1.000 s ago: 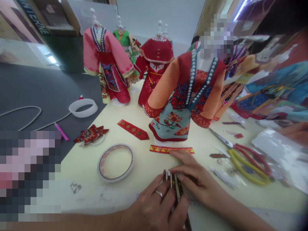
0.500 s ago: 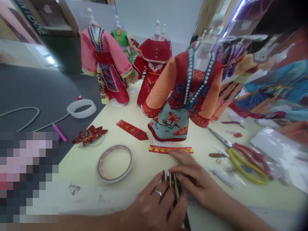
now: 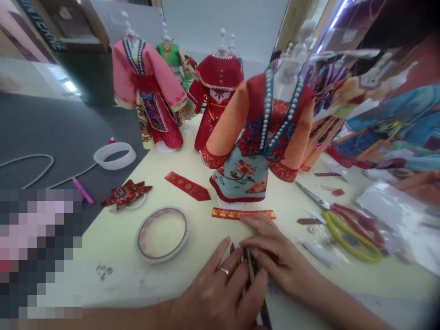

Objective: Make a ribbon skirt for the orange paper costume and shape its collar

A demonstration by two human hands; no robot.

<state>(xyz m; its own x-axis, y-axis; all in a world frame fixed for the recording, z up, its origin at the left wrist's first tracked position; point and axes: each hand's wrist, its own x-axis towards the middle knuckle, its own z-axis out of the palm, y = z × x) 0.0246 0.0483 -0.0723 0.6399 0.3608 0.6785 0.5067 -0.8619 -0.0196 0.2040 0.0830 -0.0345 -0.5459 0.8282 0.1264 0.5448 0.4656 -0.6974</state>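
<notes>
**Dark strips (image 3: 265,315) under spread fingers (image 3: 220,255)**

The narrow patterned strips lie on the pale surface (image 3: 202,233), beneath the left hand (image 3: 222,288); its bent fingers stand slightly apart across them. The right hand's (image 3: 277,247) fingers are spread too, some at the strips' edge, one over a red-and-yellow strip (image 3: 222,213). A tape roll (image 3: 143,233) sits leftward.

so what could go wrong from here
The thin dark strips lie side by side beneath the left hand, so uneven pressure might skew them. The right hand reaches over the red-and-yellow strip and could nudge it. The orange-sleeved outfit stands just beyond; a bump might tip it.
</notes>
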